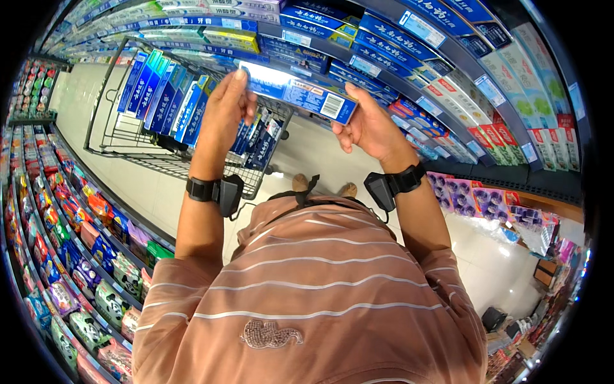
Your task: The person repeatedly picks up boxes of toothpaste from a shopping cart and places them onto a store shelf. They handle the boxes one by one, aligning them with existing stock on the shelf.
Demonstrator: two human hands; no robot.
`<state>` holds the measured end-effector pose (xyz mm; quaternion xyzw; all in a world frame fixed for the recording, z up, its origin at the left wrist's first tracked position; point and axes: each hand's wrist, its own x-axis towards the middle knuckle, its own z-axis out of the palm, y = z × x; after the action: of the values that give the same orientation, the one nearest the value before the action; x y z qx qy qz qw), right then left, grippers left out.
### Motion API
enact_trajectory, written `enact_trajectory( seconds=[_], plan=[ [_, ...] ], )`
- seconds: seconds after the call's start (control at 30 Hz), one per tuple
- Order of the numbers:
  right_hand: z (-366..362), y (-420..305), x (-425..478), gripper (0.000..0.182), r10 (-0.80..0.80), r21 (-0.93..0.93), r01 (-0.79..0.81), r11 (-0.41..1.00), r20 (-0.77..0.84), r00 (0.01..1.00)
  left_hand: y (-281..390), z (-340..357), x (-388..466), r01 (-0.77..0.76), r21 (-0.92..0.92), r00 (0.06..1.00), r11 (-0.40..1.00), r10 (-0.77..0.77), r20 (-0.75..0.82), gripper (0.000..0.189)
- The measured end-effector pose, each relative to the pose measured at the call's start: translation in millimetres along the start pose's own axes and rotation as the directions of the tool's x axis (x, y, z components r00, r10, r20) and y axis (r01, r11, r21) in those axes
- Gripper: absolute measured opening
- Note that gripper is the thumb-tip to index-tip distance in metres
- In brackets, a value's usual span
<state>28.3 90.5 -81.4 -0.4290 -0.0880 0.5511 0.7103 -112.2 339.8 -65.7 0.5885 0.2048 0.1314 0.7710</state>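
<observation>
A long blue toothpaste carton (297, 93) is held level by its two ends in front of me, its printed face with a barcode turned up. My left hand (229, 103) grips the left end, thumb on top. At the other end, my right hand (367, 122) has its thumb on the upper corner and fingers beneath. Behind and left of the carton stands a wire shopping cart (144, 156), with blue toothpaste cartons (165, 96) standing in a row inside it. More dark blue cartons (259, 144) lie at the cart's near right end.
Shelves (465, 79) stacked with toothpaste boxes curve across the front and right. Along the left run shelves of bagged goods (91, 259). Purple packs (460, 197) hang at the right shelf end. Pale floor tiles (321, 149) show around my shoes (348, 190).
</observation>
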Motion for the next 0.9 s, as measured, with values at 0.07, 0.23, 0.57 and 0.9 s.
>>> enact_trajectory(
  seconds=[0.07, 0.23, 0.57, 0.9],
  plan=[
    [2, 6, 1, 0.045, 0.031, 0.067, -0.034, 0.997, 0.036, 0.999, 2, -3, 6, -0.003, 0.029, 1.0, 1.0, 0.004, -0.018, 0.038],
    [2, 18, 6, 0.047, 0.07, 0.139, -0.084, 0.987, 0.1, 0.993, 17, 4, 7, -0.042, 0.027, 0.998, 0.999, 0.044, -0.05, 0.039],
    [14, 23, 5, 0.05, 0.097, 0.149, -0.108, 0.983, 0.084, 0.992, 17, -4, 8, -0.071, 0.027, 0.997, 0.997, 0.072, -0.036, 0.04],
    [5, 30, 7, 0.05, 0.069, 0.18, -0.097, 0.979, 0.155, 0.985, 24, 1, 4, -0.085, 0.053, 0.996, 0.995, 0.087, -0.031, 0.038]
  ],
)
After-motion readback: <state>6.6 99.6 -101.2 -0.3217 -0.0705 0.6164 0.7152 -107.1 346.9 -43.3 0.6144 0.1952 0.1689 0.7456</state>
